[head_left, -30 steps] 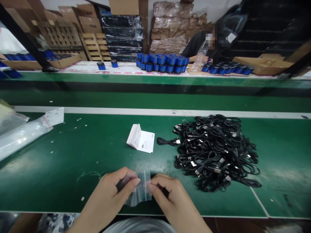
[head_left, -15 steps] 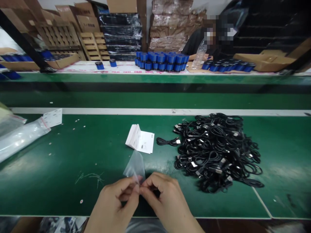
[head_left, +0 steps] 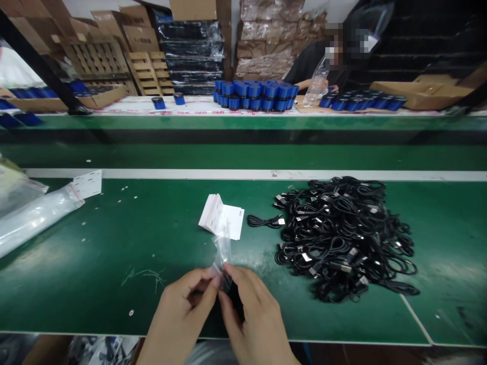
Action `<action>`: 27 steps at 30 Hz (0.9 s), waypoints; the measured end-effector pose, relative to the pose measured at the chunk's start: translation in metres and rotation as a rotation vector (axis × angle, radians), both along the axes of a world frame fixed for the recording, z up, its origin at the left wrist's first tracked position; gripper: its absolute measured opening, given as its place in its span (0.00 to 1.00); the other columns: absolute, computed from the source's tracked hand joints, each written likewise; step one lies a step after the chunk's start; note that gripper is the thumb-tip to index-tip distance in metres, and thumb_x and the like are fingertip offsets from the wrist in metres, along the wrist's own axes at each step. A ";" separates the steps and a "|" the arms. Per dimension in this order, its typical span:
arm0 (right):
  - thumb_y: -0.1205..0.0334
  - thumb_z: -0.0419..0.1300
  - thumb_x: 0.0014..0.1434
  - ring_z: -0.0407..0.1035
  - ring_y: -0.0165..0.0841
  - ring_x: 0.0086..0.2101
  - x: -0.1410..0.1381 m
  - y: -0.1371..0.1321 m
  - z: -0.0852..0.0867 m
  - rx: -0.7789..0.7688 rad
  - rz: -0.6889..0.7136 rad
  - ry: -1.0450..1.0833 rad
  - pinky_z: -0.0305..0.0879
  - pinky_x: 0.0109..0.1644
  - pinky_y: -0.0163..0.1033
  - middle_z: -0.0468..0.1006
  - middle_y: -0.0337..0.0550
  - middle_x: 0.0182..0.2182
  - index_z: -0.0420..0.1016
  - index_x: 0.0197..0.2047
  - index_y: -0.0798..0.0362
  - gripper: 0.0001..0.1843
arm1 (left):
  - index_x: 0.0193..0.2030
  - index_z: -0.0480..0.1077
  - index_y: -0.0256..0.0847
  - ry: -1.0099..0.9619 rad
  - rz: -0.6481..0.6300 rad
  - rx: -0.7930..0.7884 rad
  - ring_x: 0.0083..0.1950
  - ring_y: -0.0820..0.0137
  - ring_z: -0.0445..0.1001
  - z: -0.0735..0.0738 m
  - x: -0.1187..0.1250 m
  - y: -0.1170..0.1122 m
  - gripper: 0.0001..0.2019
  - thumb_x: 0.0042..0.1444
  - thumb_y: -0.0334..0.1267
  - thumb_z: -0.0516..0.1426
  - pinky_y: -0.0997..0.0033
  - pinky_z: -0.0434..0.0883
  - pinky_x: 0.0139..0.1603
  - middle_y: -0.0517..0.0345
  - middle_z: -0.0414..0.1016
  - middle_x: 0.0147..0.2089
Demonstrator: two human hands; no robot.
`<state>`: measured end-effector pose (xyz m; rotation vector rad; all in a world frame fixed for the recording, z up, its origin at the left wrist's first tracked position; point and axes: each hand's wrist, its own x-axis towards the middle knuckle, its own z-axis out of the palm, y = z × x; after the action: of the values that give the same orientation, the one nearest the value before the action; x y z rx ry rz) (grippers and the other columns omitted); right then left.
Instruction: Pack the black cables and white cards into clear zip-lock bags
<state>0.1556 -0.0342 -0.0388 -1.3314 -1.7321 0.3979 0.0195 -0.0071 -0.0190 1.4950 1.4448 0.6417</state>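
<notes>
A small clear plastic bag (head_left: 223, 246) stands up between my hands near the table's front edge. My left hand (head_left: 186, 299) pinches its lower left side between thumb and fingers. On the other side, the fingertips of my right hand (head_left: 253, 304) grip the bag's lower right edge, with thumb and forefinger a little apart. Something dark shows at the bag's bottom between my fingers; I cannot make out what. Just beyond the bag lies a stack of folded white leaflets (head_left: 222, 218). Beside it rests a single coiled black USB cable (head_left: 265, 221).
A large heap of black USB cables (head_left: 342, 238) lies to the right. Plastic bags (head_left: 41, 218) and a white sheet (head_left: 88, 184) lie at left. Across the raised green ledge stand several blue cylinders (head_left: 254, 95), a cardboard tray (head_left: 418, 96) and a person's arm (head_left: 304, 85).
The bag has turned and narrowed between my fingers. My right forefinger has moved up along it, apart from the thumb. The view has shifted slightly.
</notes>
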 end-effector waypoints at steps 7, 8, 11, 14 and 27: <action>0.75 0.46 0.56 0.78 0.39 0.35 0.006 -0.002 -0.003 -0.099 0.116 0.048 0.76 0.37 0.40 0.81 0.57 0.38 0.64 0.58 0.66 0.26 | 0.27 0.66 0.42 0.182 -0.189 0.169 0.25 0.73 0.73 0.001 0.009 -0.002 0.12 0.61 0.39 0.49 0.78 0.68 0.27 0.63 0.73 0.25; 0.74 0.45 0.56 0.78 0.39 0.33 0.007 -0.002 -0.002 -0.104 0.123 0.043 0.76 0.35 0.40 0.81 0.57 0.37 0.64 0.58 0.67 0.26 | 0.26 0.64 0.42 0.210 -0.213 0.211 0.25 0.74 0.71 0.000 0.009 -0.002 0.13 0.62 0.38 0.48 0.78 0.67 0.26 0.64 0.71 0.24; 0.74 0.44 0.57 0.78 0.40 0.29 0.011 0.000 0.002 -0.114 0.133 0.028 0.75 0.31 0.40 0.82 0.56 0.32 0.64 0.58 0.69 0.26 | 0.23 0.58 0.42 0.292 -0.242 0.366 0.23 0.75 0.67 -0.002 0.010 -0.004 0.15 0.62 0.36 0.47 0.78 0.63 0.24 0.65 0.65 0.22; 0.74 0.45 0.57 0.78 0.39 0.27 0.012 0.000 0.005 -0.124 0.140 0.023 0.74 0.28 0.39 0.82 0.53 0.30 0.66 0.56 0.69 0.25 | 0.23 0.57 0.42 0.337 -0.255 0.473 0.23 0.75 0.65 -0.001 0.009 -0.005 0.14 0.62 0.34 0.47 0.78 0.62 0.24 0.65 0.63 0.22; 0.73 0.48 0.58 0.78 0.36 0.29 0.014 0.013 0.008 -0.106 -0.031 -0.015 0.74 0.31 0.37 0.83 0.48 0.32 0.72 0.50 0.62 0.19 | 0.21 0.58 0.43 0.426 -0.141 0.639 0.18 0.78 0.62 0.000 0.008 -0.015 0.12 0.55 0.29 0.49 0.81 0.60 0.20 0.68 0.59 0.17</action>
<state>0.1692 -0.0216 -0.0306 -1.4383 -1.7212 0.4691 0.0276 -0.0222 -0.0193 2.3226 1.4977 0.7711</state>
